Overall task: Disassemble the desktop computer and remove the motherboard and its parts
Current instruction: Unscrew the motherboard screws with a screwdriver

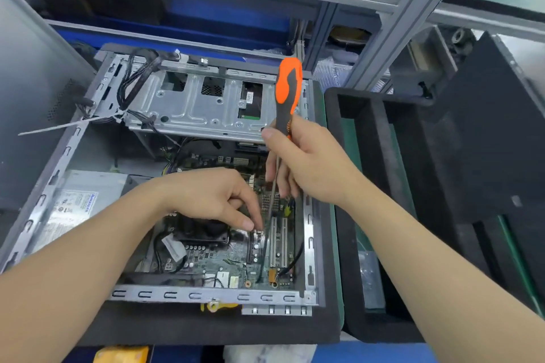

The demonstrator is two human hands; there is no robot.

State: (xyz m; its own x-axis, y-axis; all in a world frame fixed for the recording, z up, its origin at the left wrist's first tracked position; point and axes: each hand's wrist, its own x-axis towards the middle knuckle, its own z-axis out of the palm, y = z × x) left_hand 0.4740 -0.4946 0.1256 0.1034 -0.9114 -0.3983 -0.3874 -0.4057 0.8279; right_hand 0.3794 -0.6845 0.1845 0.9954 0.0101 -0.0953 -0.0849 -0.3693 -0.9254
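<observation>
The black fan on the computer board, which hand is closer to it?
Left. The left hand is just over the black fan, hiding its far edge. The right hand is farther off to the right, gripping the orange screwdriver.

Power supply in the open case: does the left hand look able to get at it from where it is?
Probably yes. The power supply lies uncovered beside the left hand, whose fingertips are down on the motherboard; nothing stands between them.
</observation>
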